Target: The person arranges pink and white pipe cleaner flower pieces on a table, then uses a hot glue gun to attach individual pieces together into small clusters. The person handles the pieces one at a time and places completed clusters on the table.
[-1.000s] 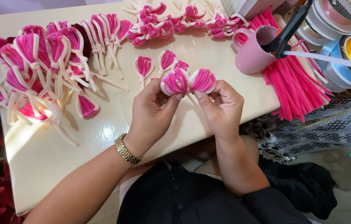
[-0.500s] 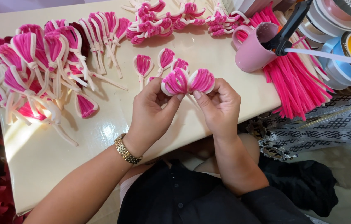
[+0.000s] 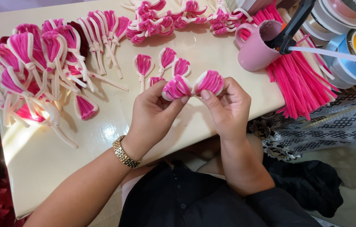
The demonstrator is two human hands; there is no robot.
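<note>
My left hand (image 3: 152,115) pinches a pink-and-white pipe-cleaner petal (image 3: 176,87) between thumb and fingers. My right hand (image 3: 227,110) grips a second matching petal (image 3: 208,82) right beside it, the two petals touching edge to edge above the cream table (image 3: 52,155). A gold watch sits on my left wrist. Three loose petals (image 3: 164,61) lie on the table just beyond my hands.
Piles of finished petals (image 3: 39,59) cover the table's left and far side. A pink mug (image 3: 255,46) stands at the right, next to a bundle of pink pipe cleaners (image 3: 300,82). Ribbon spools (image 3: 354,46) sit at far right. Patterned fabric (image 3: 337,122) lies off the table's right edge.
</note>
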